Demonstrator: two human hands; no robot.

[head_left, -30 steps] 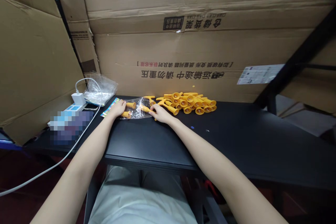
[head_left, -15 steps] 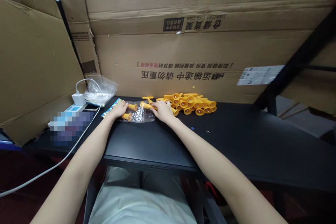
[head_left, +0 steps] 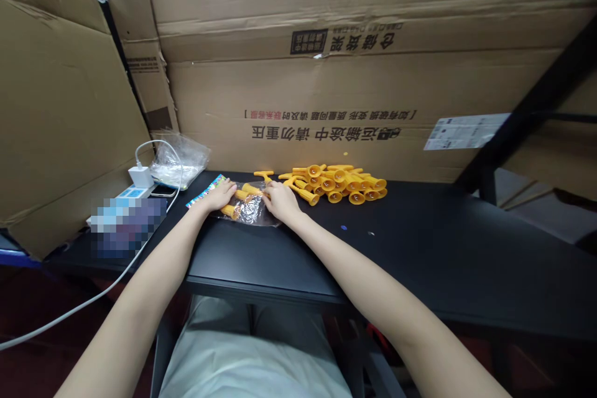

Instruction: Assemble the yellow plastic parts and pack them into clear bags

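A clear plastic bag (head_left: pixel 255 214) with a colourful printed header (head_left: pixel 205 189) lies flat on the black table. Several yellow trumpet-shaped plastic pieces (head_left: pixel 229 211) are inside it. My left hand (head_left: pixel 221 195) rests on the bag near the header, its fingers closed over the film and partly hidden. At the bag's right end, my right hand (head_left: pixel 283 202) is closed around the back of another yellow trumpet-shaped piece (head_left: pixel 252 190), whose flared end points left within the bag. Just right of that hand lies a pile of similar yellow pieces (head_left: pixel 345 185).
Cardboard panels (head_left: pixel 298 87) stand behind and left of the table (head_left: pixel 420 242). At left are a power strip (head_left: pixel 135 193) with a white charger (head_left: pixel 140 175), a phone (head_left: pixel 164 191), a pack of clear bags (head_left: pixel 180 161) and a white cable (head_left: pixel 153 230) hanging over the edge.
My right hand has moved left, pushing the yellow trumpet-shaped piece deeper into the bag. My left hand and the header have shifted slightly to the right.
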